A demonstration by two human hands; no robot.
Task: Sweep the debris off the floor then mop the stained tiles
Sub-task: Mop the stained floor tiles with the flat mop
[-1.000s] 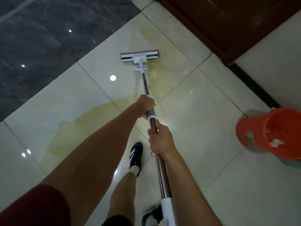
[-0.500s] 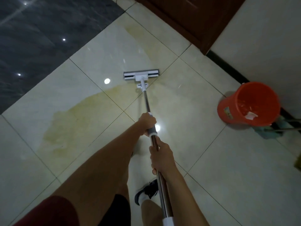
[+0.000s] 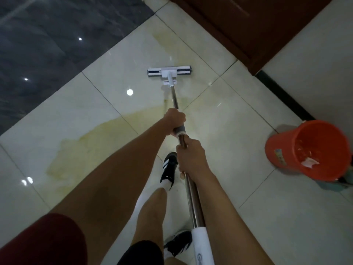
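Nothing fully legible. Blue printed mark on the near white sleeve of the mop handle [image 3: 202, 247], cut off at the frame edge, unreadable. Small coloured sticker on the orange bucket [image 3: 286, 150] at right, too blurred to read. Three white stripes on the black shoe [image 3: 169, 165].

1. Mop handle [image 3: 193, 205]: lower white end runs off the bottom edge; the printed mark on it is cut and unreadable.
2. Handle sections inside the left hand [image 3: 174, 119] and right hand [image 3: 190, 156] are hidden by the closed fingers.
3. Orange bucket [image 3: 282, 150]: right side cropped by the frame edge; side label too small to read; pale scrap inside is unidentifiable.
4. Teal object [image 3: 330, 186] behind the bucket is mostly hidden; identity unclear.
5. Near shoe [image 3: 178, 243] is partly covered by leg and handle.
6. Yellow stain [image 3: 91, 142]: right part is hidden under the left forearm.
7. Brown door [image 3: 248, 23] is cut by the top edge.
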